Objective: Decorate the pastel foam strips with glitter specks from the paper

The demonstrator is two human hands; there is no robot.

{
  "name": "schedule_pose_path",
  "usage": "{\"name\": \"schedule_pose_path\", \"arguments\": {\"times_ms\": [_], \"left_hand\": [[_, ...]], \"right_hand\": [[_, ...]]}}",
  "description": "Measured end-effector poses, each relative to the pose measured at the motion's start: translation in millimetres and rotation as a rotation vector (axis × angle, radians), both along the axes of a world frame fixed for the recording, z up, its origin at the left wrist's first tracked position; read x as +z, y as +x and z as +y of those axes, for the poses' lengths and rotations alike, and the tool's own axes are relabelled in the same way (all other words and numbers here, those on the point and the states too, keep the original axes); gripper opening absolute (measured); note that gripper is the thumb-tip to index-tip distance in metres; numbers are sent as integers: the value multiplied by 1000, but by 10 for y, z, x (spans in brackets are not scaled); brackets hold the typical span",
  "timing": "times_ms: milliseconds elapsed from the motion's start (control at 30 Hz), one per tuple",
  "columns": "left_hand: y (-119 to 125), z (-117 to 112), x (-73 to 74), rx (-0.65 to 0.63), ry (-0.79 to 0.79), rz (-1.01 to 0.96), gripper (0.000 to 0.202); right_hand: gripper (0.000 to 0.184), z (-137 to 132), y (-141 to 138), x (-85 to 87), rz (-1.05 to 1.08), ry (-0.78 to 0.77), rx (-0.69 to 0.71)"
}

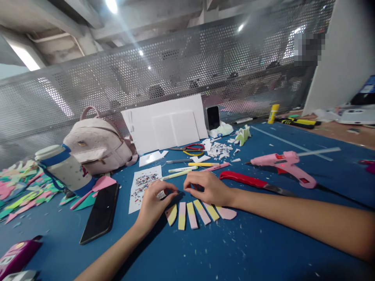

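Observation:
My left hand is closed in a pinch over the left end of a fanned row of pink and yellow foam pieces. Close beside it, my right hand pinches too, its wrist lying just above the row's right end. Whatever sits between the fingertips is too small to make out. A white sheet dotted with tiny colourful bits lies left of the left hand, partly covered by it. Pens and highlighters lie beyond the hands. Right of them rests a red-handled cutter.
A pink glue gun trails its cord rightward. Scissors and white foam scraps lie farther back. On the left are a phone, a tumbler, a backpack and foam offcuts. White boards lean behind.

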State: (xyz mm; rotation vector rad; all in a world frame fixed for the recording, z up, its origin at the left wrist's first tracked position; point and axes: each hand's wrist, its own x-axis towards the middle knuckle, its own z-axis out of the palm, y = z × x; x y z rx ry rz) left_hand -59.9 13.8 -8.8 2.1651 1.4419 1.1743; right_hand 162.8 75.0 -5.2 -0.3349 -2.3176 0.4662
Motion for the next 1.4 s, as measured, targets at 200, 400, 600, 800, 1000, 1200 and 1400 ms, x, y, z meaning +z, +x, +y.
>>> {"name": "schedule_pose_path", "arguments": {"times_ms": [200, 400, 600, 800, 1000, 1200, 1400], "left_hand": [[11, -15, -21, -8, -18, -46, 13], [43, -36, 15, -24, -4, -9, 10], [51, -33, 31, -30, 0, -1, 12], [38, -39, 28, -36, 10, 19, 12], [33, -42, 20, -48, 17, 26, 12], [36, -31, 23, -42, 23, 23, 11], [42, -38, 29, -33, 11, 24, 9]], "right_hand": [[10, 5, -1, -9, -9, 21, -17], [9, 10, 0, -18, -35, 20, -29], [8, 13, -4, -20, -47, 18, -41], [8, 15, -5, -21, -57, 16, -59], [7, 21, -7, -34, -62, 8, -60], [8, 17, -6, -28, -46, 7, -50], [9, 15, -5, -25, -47, 11, -50]]}}
